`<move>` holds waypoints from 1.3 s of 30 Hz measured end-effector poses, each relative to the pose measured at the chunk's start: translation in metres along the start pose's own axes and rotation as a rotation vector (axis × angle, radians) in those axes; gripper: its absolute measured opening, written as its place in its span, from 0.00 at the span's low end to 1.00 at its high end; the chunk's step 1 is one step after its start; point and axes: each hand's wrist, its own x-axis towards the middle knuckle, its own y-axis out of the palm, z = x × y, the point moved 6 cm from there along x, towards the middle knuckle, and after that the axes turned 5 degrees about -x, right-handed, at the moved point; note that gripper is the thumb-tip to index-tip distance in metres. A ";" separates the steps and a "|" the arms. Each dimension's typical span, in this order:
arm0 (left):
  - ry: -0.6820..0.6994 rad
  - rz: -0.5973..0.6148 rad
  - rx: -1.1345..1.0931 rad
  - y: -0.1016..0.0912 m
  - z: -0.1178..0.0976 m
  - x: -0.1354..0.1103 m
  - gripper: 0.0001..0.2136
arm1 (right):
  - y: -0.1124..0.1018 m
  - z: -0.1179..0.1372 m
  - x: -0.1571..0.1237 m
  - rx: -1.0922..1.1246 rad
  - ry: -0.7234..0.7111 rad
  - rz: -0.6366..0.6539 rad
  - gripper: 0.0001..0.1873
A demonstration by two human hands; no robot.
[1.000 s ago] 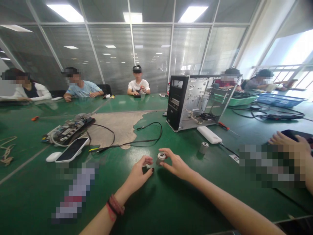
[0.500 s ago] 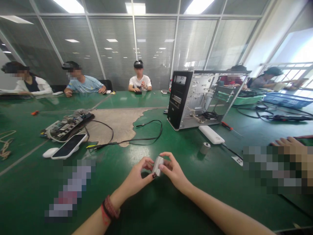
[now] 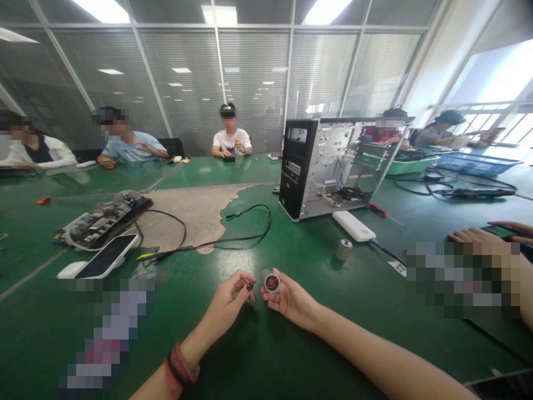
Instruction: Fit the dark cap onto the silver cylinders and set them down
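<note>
My right hand [image 3: 289, 297] holds a small silver-grey cylinder [image 3: 266, 276], its round end turned up toward me. Inside the pale rim, dark red and black parts show, too small to name. Just to the left, my left hand [image 3: 233, 294] is closed in a pinch, apart from the cylinder. A small dark spot shows at the fingertips; I cannot make out what is held there. Another small silver cylinder [image 3: 343, 251] with a dark-marked top stands on the green table [image 3: 308, 261], beyond my right hand.
An open computer case [image 3: 293, 172] stands ahead, near a white power bank [image 3: 353, 226] and a screwdriver [image 3: 380, 210]. At left lie a circuit assembly [image 3: 104, 219], a phone [image 3: 106, 256] and a black cable [image 3: 233, 239]. A neighbour's hands [image 3: 483, 239] are at right.
My hands have moved apart, the left one letting go of the cylinder. My right hand has turned the cylinder's end toward me. The view has shifted slightly to the right.
</note>
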 end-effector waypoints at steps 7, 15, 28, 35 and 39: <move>-0.070 -0.010 0.013 0.000 0.004 0.001 0.08 | -0.004 0.000 0.000 0.019 0.023 -0.010 0.20; -0.072 0.008 0.007 -0.001 0.004 0.002 0.08 | -0.005 0.001 0.000 0.009 0.033 -0.023 0.23; -0.099 0.046 -0.078 0.004 0.007 0.003 0.07 | -0.007 0.000 0.002 -0.103 0.002 0.002 0.22; -0.048 0.116 -0.125 0.012 0.001 0.001 0.09 | 0.013 0.025 -0.018 -0.757 -0.505 -0.036 0.22; 0.020 0.136 0.021 0.014 -0.012 -0.004 0.11 | 0.024 0.034 -0.034 -1.220 -0.676 -0.107 0.21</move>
